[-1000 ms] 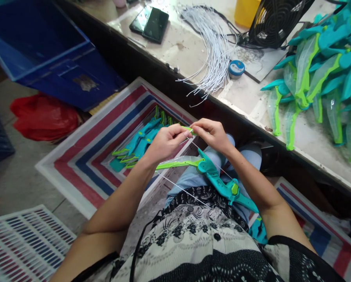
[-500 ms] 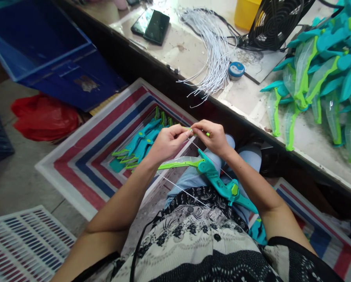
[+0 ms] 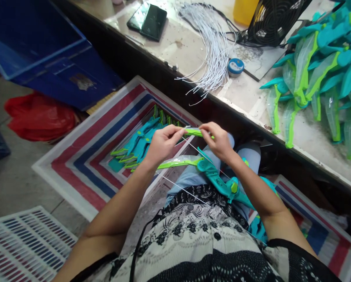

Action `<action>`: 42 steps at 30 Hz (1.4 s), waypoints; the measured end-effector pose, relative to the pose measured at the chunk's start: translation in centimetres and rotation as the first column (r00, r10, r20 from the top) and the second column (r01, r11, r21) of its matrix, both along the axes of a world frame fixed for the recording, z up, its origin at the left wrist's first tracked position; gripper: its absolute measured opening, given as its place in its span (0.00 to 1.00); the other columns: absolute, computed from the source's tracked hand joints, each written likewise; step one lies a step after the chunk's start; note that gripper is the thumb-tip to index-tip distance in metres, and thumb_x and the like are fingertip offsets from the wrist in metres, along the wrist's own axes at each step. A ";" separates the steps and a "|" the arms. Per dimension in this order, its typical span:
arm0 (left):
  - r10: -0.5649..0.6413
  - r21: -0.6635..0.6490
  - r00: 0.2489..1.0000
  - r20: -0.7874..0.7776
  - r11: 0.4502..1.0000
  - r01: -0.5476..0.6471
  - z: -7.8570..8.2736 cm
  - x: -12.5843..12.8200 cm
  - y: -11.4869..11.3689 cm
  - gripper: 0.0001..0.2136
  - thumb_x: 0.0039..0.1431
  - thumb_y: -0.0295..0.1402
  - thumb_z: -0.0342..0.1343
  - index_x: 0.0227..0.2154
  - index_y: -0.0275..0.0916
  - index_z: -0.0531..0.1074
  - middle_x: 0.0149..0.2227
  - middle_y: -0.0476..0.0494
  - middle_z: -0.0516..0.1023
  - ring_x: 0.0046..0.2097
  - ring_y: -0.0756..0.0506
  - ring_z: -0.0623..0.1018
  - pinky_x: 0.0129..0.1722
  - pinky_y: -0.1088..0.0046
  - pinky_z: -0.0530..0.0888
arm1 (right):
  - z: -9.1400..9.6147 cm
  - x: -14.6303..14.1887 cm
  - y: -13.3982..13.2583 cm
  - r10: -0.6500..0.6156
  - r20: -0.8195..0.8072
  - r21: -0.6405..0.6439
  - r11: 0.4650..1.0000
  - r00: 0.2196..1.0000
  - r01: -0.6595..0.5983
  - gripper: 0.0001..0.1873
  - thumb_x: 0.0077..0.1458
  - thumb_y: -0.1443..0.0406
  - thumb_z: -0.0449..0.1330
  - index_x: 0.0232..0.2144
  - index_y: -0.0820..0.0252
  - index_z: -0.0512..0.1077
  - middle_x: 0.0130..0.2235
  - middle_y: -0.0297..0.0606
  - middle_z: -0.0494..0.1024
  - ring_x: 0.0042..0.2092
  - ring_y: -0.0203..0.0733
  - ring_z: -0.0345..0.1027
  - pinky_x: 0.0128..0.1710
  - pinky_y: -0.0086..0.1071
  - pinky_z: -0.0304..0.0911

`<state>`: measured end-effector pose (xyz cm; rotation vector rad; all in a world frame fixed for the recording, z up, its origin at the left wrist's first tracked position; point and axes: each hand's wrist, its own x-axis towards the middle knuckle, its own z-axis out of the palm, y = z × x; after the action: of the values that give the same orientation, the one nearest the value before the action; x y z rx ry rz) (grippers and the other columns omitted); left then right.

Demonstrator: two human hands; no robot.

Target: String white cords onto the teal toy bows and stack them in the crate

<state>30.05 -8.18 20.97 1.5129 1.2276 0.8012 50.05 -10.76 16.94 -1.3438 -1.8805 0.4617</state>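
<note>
A teal and lime-green toy bow (image 3: pixel 215 176) with clear plastic on its limbs lies across my lap. One limb (image 3: pixel 195 132), green with a clear edge, stretches between my two hands. My left hand (image 3: pixel 165 144) pinches its tip, where a bit of white string (image 3: pixel 193 145) shows at the fingers. My right hand (image 3: pixel 218 140) grips the same limb farther along, fingers closed. The string runs down from the left fingertips behind my right forearm, and another stretch crosses my lap. My right forearm hides part of the bow.
A striped lined crate (image 3: pixel 84 164) with several toy bows stands left of my knees. On the table are a bundle of white strings (image 3: pixel 213 51), a blue round tin (image 3: pixel 235 66), phones (image 3: pixel 153 22), a fan (image 3: pixel 276 19) and a bow pile (image 3: pixel 333 66). A blue bin (image 3: pixel 75 78) stands left.
My hands have moved apart, the right one sliding rightward along the limb, so more of the green limb shows between them. The view has shifted slightly.
</note>
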 end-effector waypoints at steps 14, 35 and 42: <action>-0.278 0.057 0.948 -0.156 0.955 0.290 -10.2 -3.8 -13.5 0.08 0.52 0.39 0.60 0.35 0.51 0.80 0.39 0.42 0.82 0.43 0.38 0.79 0.44 0.56 0.76 | -4.7 6.7 -14.1 -0.126 0.506 -0.401 0.841 0.853 0.362 0.31 0.52 0.65 0.58 0.59 0.63 0.63 0.50 0.54 0.73 0.55 0.61 0.62 0.49 0.52 0.65; -0.365 0.069 0.245 -0.898 0.433 0.899 -5.8 8.6 -5.2 0.34 0.54 0.28 0.56 0.64 0.34 0.54 0.62 0.25 0.61 0.62 0.29 0.61 0.55 0.51 0.62 | -3.6 11.1 -2.1 -0.103 -0.041 -0.909 0.417 0.994 0.006 0.19 0.53 0.53 0.63 0.37 0.65 0.78 0.33 0.41 0.81 0.34 0.42 0.75 0.34 0.32 0.71; -0.449 0.044 0.231 -0.863 0.390 0.920 -6.4 11.2 -4.8 0.22 0.59 0.24 0.47 0.57 0.35 0.66 0.43 0.34 0.75 0.45 0.38 0.75 0.40 0.63 0.68 | 1.8 12.3 -6.2 -0.210 0.269 -0.357 0.885 0.940 0.300 0.14 0.57 0.60 0.58 0.42 0.59 0.78 0.41 0.41 0.83 0.40 0.47 0.78 0.45 0.38 0.72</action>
<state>41.24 -12.96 14.52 2.8208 0.5237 -0.2814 62.32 -16.93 18.73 -1.9588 -1.8058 0.5935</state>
